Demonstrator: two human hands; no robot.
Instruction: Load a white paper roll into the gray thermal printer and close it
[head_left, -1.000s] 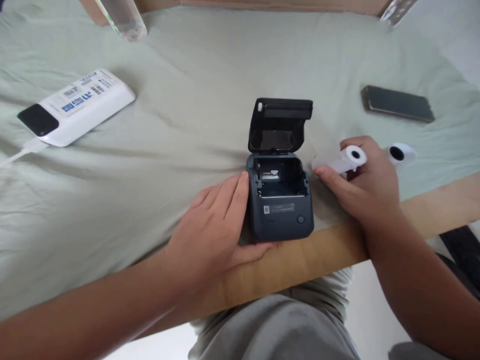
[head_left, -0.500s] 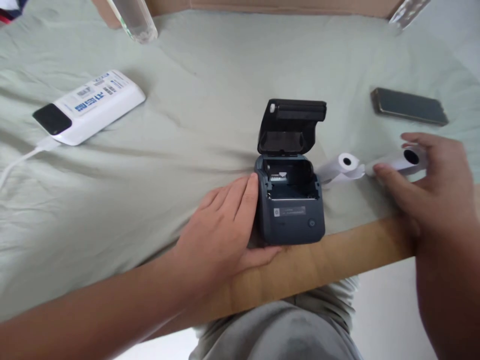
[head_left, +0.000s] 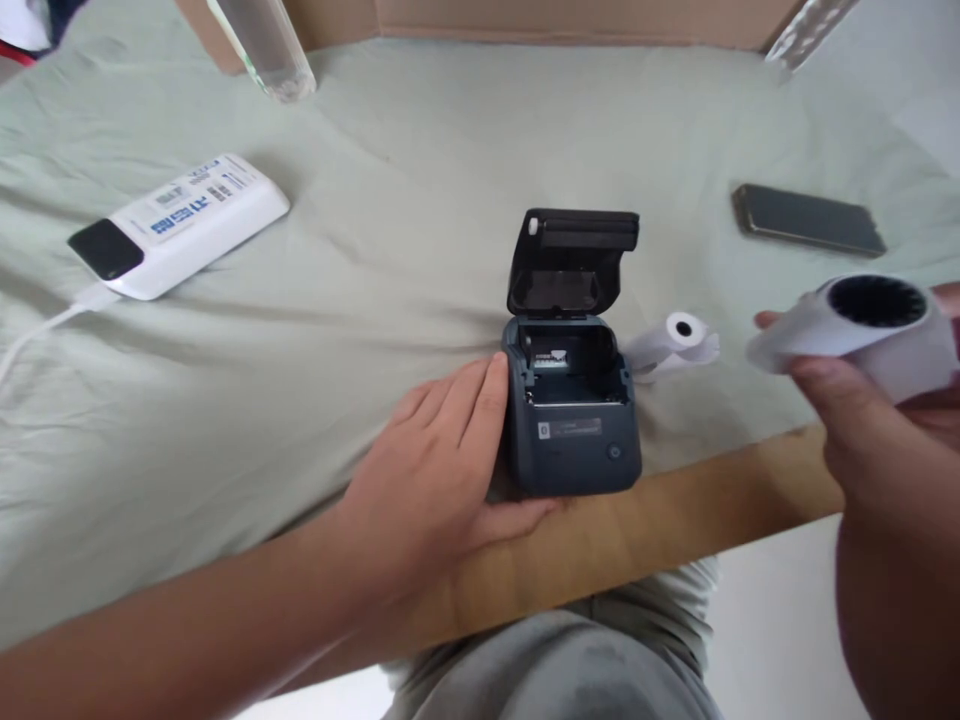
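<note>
A small dark printer [head_left: 574,420] stands near the table's front edge with its lid flipped up and its paper bay bare. My left hand [head_left: 439,470] rests against its left side, fingers flat along the casing and thumb under the front corner. My right hand [head_left: 877,430] is raised at the right edge, fingers closed round a white paper roll [head_left: 862,325] whose hollow core faces the camera. A second, thinner white paper roll [head_left: 671,340] lies on the cloth just right of the printer.
A pale green cloth [head_left: 375,200] covers the wooden table [head_left: 675,510]. A white power bank [head_left: 176,225] with a cable lies at the left, a dark phone [head_left: 808,220] at the right, a clear bottle [head_left: 266,45] and a cardboard box [head_left: 562,20] at the back.
My right hand let go of the thin roll beside the printer, moved right to the other roll, and has lifted it off the cloth toward the camera. The left hand stayed on the printer.
</note>
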